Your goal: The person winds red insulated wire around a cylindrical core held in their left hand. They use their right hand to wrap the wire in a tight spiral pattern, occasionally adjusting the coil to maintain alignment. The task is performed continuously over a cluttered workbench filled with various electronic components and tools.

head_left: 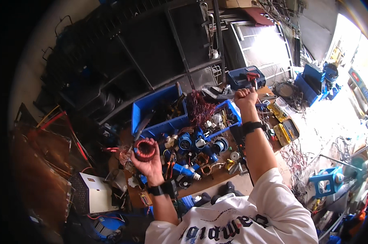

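Observation:
My left hand (148, 162) is closed around a ring-shaped coil (144, 150) wound with reddish copper wire, its round hole turned up toward me. It holds the coil over the near left part of the cluttered workbench. Farther off to the right, my right hand (246, 96) makes a fist around a red-headed tool (253, 76) that looks like a hammer; the fist hides its lower part. Blue plugs and sockets (185, 141) lie on the bench between my two hands.
A large blue bin (141, 110) stands behind the left hand, beside a tangle of red wire (198, 107). A smaller blue tray (237, 115) holds small parts. Yellow cases (282, 134) lie right of my forearm. Cables (293, 160) and a blue stool (327, 181) occupy the right side.

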`<act>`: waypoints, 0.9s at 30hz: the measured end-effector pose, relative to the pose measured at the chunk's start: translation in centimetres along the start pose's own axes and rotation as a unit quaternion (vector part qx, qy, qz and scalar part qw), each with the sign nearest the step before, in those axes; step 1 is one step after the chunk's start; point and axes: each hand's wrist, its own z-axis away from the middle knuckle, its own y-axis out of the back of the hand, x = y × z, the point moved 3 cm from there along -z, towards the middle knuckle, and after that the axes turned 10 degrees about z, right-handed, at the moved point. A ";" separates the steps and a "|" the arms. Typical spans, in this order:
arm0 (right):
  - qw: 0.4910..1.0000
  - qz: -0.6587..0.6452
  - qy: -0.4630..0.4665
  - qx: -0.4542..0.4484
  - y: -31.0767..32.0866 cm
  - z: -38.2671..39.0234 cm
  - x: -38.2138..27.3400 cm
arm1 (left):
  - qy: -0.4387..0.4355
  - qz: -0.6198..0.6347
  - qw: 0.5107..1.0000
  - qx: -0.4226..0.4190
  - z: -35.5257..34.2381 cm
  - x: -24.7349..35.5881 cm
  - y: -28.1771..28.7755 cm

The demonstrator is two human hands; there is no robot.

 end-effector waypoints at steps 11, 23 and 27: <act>0.914 0.259 -0.262 -0.170 -4.7 -6.3 -0.3 | -0.041 -0.080 0.991 0.102 6.1 2.1 3.6; 0.906 0.418 -0.002 0.069 -0.7 -10.3 2.4 | -0.216 -0.001 0.974 0.076 8.0 0.0 5.3; -0.301 0.949 0.076 0.047 1.3 -11.8 2.8 | -0.230 0.006 0.972 0.052 7.5 -0.5 3.0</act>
